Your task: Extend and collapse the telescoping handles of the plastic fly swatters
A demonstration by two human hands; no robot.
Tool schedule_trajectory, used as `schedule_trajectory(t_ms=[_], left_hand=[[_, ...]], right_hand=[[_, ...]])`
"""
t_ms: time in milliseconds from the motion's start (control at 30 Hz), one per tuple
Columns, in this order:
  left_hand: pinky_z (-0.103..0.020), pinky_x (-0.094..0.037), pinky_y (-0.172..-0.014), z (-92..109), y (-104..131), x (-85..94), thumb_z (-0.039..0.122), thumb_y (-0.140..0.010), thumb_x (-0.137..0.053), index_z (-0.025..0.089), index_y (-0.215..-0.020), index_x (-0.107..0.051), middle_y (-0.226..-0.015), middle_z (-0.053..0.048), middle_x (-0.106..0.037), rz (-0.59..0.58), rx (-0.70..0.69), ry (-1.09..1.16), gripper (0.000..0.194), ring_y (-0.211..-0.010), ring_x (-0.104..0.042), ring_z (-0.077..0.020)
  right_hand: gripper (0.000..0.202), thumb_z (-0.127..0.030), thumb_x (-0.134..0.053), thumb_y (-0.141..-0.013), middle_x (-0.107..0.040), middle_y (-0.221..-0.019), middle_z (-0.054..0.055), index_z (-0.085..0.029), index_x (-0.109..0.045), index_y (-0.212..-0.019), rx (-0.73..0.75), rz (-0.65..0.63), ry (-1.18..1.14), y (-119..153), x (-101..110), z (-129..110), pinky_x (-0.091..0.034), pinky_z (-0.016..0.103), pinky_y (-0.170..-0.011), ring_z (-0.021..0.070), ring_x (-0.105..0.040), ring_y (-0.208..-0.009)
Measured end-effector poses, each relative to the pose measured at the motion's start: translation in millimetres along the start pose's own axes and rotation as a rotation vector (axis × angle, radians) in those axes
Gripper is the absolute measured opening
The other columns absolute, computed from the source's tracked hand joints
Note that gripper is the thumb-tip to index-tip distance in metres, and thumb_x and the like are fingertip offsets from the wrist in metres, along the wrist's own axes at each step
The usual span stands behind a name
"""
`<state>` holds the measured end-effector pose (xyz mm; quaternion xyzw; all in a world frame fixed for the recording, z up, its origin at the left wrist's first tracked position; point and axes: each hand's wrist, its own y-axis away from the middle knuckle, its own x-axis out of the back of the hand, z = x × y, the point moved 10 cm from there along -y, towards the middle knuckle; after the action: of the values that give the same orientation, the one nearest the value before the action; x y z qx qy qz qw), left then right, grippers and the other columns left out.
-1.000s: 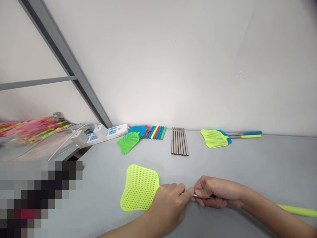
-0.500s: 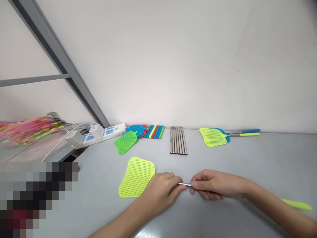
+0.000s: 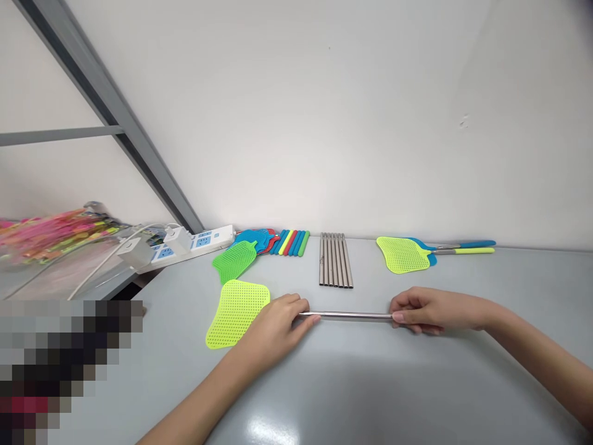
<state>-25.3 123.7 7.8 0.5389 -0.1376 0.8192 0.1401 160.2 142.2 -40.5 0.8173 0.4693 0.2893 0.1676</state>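
Observation:
A thin, shiny metal rod point(image 3: 349, 315) stretches level between my two hands, low over the grey table. My left hand point(image 3: 282, 318) is closed around its left end, next to a yellow-green fly swatter head point(image 3: 236, 312) full of small holes. That hand covers the place where head and rod would meet, so I cannot see the joint. At the rod's other end, my right hand point(image 3: 428, 312) pinches it between thumb and fingers. Part of the rod may lie hidden inside the right hand.
Along the wall lie green point(image 3: 236, 259) and blue point(image 3: 252, 238) swatter heads, coloured handle grips point(image 3: 291, 243), several metal tubes point(image 3: 334, 259) and two swatters with handles point(image 3: 403, 254). A white power strip point(image 3: 208, 241) stands at the left edge, near a pink heap point(image 3: 55, 232).
My hands have moved apart, and a much longer stretch of rod shows between them. The swatter head shifted left with my left hand. The loose yellow-green handle at the right is out of sight.

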Motion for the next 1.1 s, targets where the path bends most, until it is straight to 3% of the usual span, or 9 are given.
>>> schedule_trajectory(t_ms=[400,700,867,1100], left_hand=[[-0.025,-0.033,-0.061,10.0,0.7,-3.3,0.041,-0.086,-0.03,0.016,-0.054,-0.046,-0.051,0.001,-0.046,-0.114,-0.128,-0.02,0.043,-0.053,-0.042,-0.0107],[-0.023,-0.032,-0.059,3.4,6.5,0.2,0.042,-0.083,-0.035,0.017,-0.06,-0.051,-0.06,0.0,-0.05,-0.169,-0.101,-0.045,0.037,-0.068,-0.046,-0.0145],[-0.023,-0.033,-0.06,4.2,9.9,-4.8,0.042,-0.081,-0.04,0.018,-0.066,-0.051,-0.063,0.0,-0.05,-0.187,-0.117,-0.021,0.03,-0.071,-0.046,-0.0151],[-0.024,-0.034,-0.064,17.3,12.7,-8.3,0.026,-0.085,-0.034,0.017,-0.061,-0.045,-0.063,0.0,-0.048,-0.238,-0.214,0.011,0.027,-0.069,-0.044,-0.0136]], right_hand=[[0.032,-0.046,-0.047,-0.077,-0.045,-0.057,-0.002,-0.015,-0.057,-0.078,-0.005,-0.025,0.015,5.9,16.7,12.0,-0.025,0.02,-0.045,0.006,-0.031,-0.045],[0.03,-0.044,-0.051,-0.076,-0.043,-0.057,-0.002,-0.015,-0.058,-0.082,-0.003,-0.017,0.044,6.6,23.0,19.6,-0.022,0.021,-0.045,0.0069,-0.031,-0.047],[0.03,-0.042,-0.052,-0.076,-0.045,-0.057,0.0,-0.014,-0.06,-0.079,-0.019,0.013,0.059,11.8,31.8,23.6,-0.026,0.022,-0.048,0.0082,-0.033,-0.05],[0.031,-0.042,-0.053,-0.074,-0.05,-0.062,0.003,-0.013,-0.063,-0.073,-0.048,0.048,0.06,17.9,38.6,26.0,-0.034,0.023,-0.054,0.0101,-0.039,-0.056]])
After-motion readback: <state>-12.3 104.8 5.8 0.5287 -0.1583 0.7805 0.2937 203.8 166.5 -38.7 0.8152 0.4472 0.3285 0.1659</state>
